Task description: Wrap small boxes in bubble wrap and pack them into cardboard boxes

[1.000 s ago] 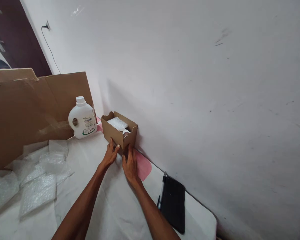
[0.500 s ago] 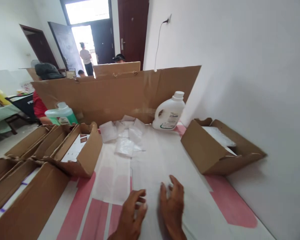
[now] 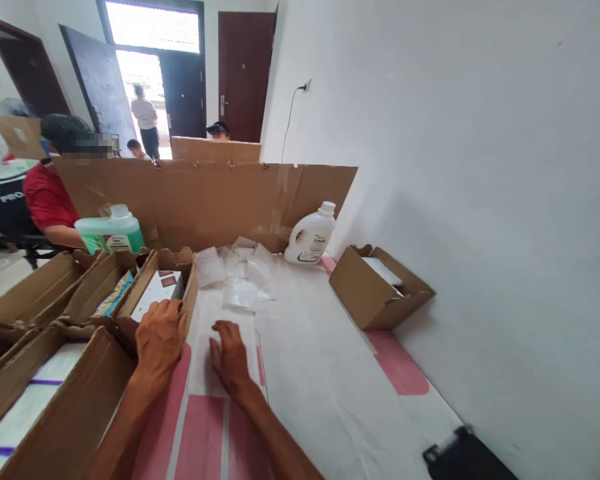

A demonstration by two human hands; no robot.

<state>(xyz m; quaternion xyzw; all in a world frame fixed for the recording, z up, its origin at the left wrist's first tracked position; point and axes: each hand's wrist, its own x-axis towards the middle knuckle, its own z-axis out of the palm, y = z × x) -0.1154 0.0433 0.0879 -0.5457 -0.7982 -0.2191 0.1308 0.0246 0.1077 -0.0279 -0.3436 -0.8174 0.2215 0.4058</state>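
My left hand [image 3: 159,335] reaches over the near end of a cardboard bin [image 3: 192,283]. Its bent fingers are at the white boxes [image 3: 155,291] inside; the fingertips are hidden, so whether they grip one does not show. To its right, my right hand [image 3: 231,357] is just over the table, holding nothing, its fingers loosely curved and apart. Beyond it lies a loose pile of clear bubble-wrap pouches [image 3: 242,292].
More cardboard bins [image 3: 95,363] fill the left side. Two jugs, one green [image 3: 113,232] and one white [image 3: 310,238], stand before a cardboard screen [image 3: 215,200]. Another bin [image 3: 360,293] stands right; a black object [image 3: 470,457] lies near right. People are beyond.
Both hands have moved left and forward from the middle of the table, the left one onto the bin with white boxes. The view has turned, bringing the black object into sight.
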